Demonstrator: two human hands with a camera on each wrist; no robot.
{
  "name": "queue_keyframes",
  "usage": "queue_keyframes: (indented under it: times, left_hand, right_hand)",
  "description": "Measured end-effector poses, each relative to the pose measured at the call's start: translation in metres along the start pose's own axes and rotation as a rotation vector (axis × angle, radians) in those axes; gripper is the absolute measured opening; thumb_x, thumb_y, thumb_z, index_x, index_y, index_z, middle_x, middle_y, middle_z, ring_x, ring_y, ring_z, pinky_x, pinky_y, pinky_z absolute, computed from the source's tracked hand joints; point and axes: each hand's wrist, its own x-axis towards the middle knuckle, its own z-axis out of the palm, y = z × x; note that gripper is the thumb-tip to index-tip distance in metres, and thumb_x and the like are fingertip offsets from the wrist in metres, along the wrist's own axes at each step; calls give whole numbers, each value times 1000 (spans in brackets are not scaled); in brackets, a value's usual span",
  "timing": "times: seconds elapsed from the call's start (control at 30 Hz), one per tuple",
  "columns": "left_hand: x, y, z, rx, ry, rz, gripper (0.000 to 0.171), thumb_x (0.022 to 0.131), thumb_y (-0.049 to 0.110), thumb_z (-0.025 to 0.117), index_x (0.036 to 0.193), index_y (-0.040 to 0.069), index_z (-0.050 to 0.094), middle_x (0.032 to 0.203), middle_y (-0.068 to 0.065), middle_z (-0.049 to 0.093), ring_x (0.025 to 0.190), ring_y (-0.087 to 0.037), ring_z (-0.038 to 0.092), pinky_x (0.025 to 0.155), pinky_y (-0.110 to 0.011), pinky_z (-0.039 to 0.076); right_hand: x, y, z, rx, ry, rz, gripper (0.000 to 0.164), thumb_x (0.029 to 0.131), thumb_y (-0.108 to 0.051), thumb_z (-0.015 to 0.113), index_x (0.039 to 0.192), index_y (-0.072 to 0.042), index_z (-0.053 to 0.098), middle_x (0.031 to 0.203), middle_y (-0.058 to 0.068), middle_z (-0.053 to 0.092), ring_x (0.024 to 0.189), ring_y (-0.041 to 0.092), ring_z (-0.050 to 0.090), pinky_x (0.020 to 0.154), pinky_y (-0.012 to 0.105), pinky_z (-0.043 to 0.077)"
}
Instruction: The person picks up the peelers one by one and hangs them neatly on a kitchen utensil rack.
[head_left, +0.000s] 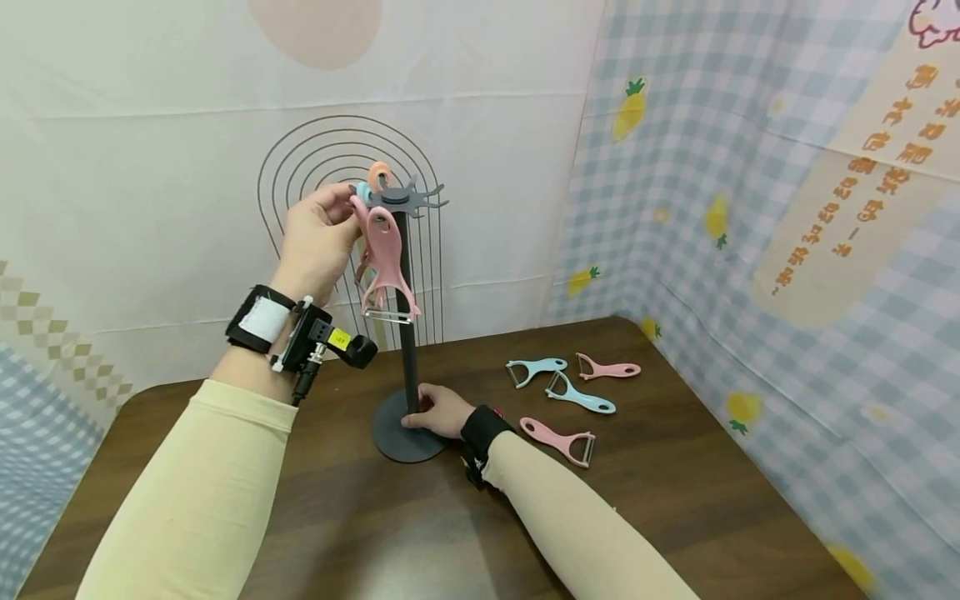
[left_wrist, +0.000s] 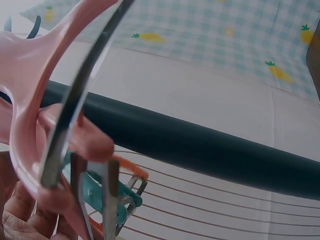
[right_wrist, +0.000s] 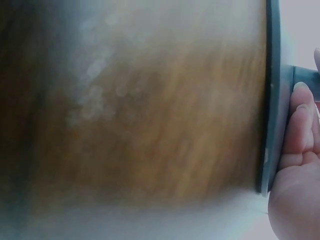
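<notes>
The left hand [head_left: 315, 242] has its grip nearly closed, thumb and forefinger pinching the handle end of a held pink peeler [head_left: 361, 217] beside the hooks [head_left: 429, 200] at the top of a dark stand [head_left: 408, 358]; the fingertips are partly covered, so whether that handle sits on a hook cannot be told. The right hand [head_left: 444, 412] has its grip curled round the foot of the post, thumb to the front, fingers lying along the flat round base [head_left: 393, 447]. Just in front of the held peeler hangs a second pink peeler [head_left: 386, 250], glossy and smooth, with a hole in its handle and a straight metal blade across its forked head. A blue peeler [head_left: 363, 192] and an orange peeler [head_left: 378, 172] hang behind, mostly hidden from the head view. The stand rises nearer the far edge of the brown wood-grain worktop [head_left: 375, 517]; towards its far right corner lie 4 loose peelers [head_left: 581, 399], 2 blue and 2 pink. In the left wrist view the nearest pink handle is cut off at the left; in the right wrist view the wood is blurred.
</notes>
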Motion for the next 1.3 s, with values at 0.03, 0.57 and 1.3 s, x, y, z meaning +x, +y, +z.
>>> queue_keyframes:
  times: [0.03, 0.57, 1.3]
  left_hand:
    - [0, 0, 0, 12, -3, -1, 29, 95, 17, 64, 122, 7, 62, 104, -6, 69, 91, -15, 61, 85, -27, 47]
    - [-21, -23, -22, 190, -83, 24, 30, 93, 23, 66, 119, 7, 64, 111, -8, 68, 98, -15, 64, 87, -27, 48]
    - [-131, -154, -58, 475, -430, -189, 24, 96, 16, 62, 115, 2, 62, 102, -8, 66, 94, -25, 61, 79, -39, 49]
  right_hand:
    - [0, 0, 0, 0, -1, -1, 20, 87, -25, 75, 91, -13, 59, 86, -1, 57, 80, 14, 51, 68, 27, 40]
    - [2, 2, 0, -23, 7, -11, 22, 87, -27, 75, 90, -14, 57, 85, -1, 57, 78, 13, 50, 68, 27, 40]
    - [-9, -5, -2, -173, -18, -72, 19, 93, -26, 67, 104, -12, 60, 96, -1, 61, 84, 14, 56, 74, 29, 45]
